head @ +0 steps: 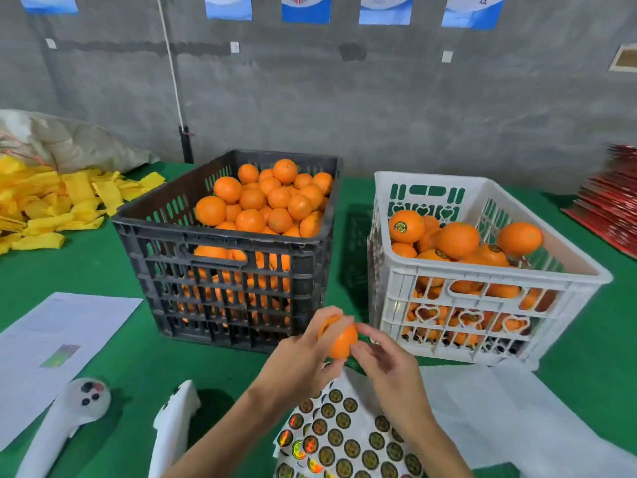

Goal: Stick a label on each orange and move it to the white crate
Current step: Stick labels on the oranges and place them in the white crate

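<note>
My left hand (303,357) grips one round orange (339,341) above the green table (103,270), before the white slotted plastic crate (482,305); right hand (386,367) fingertips pinch against its peel.

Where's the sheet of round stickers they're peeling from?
In the head view the sticker sheet lies on the green table at the bottom centre, under the person's wrists, in front of the black crate and white crate.

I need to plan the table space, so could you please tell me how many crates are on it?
2. The black crate, full of unlabelled oranges, stands at the centre of the green table; the white crate, holding labelled oranges, stands just to its right. No others are visible.
</note>
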`<state>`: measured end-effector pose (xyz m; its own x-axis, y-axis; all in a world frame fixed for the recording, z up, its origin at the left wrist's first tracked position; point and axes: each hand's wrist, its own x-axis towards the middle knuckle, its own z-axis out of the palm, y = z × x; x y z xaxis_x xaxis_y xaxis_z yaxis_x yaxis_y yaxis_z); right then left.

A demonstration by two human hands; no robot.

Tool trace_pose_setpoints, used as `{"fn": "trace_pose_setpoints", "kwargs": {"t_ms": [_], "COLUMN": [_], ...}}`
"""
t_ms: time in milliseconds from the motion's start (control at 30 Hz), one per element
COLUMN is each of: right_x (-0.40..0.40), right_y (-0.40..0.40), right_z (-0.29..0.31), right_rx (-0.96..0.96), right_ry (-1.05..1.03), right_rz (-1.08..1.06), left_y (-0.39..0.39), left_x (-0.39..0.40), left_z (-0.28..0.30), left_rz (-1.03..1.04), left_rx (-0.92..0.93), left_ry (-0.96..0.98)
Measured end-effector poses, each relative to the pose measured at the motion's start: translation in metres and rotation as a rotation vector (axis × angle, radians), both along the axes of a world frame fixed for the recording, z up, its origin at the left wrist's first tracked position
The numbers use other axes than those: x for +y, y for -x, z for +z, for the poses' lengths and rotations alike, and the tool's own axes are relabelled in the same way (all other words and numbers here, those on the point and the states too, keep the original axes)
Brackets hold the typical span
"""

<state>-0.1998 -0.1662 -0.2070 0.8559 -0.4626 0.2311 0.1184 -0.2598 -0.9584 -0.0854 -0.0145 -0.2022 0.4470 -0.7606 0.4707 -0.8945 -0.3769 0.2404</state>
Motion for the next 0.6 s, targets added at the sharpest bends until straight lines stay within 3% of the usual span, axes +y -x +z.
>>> {"fn": "trace_pose_setpoints", "kwargs": {"t_ms": [200,300,433,600], "right_x": [-0.008,-0.011,-0.020,-0.012], "right_y": [-0.008,-0.002,0.016,0.019], "right_z": [-0.032,-0.030,-0.028,-0.045], "right_rx": [0.401,0.420,0.412,0.512], "right_ry": [0.579,0.617,0.822,1.010], "right_rz": [0.148,0.178,0.157,0.213], "left_y": [-0.004,0.001,0.004,0.007], "left_x": [0.017,0.020,0.022,0.014], "left_z": [-0.043,-0.044,-0.047,-0.056], "left_rz": [0.083,0.084,0.022,-0.003], "left_rx": [0.070,0.082,0.098,0.285], "left_ry": [-0.039,-0.010,0.010,0.134]}}
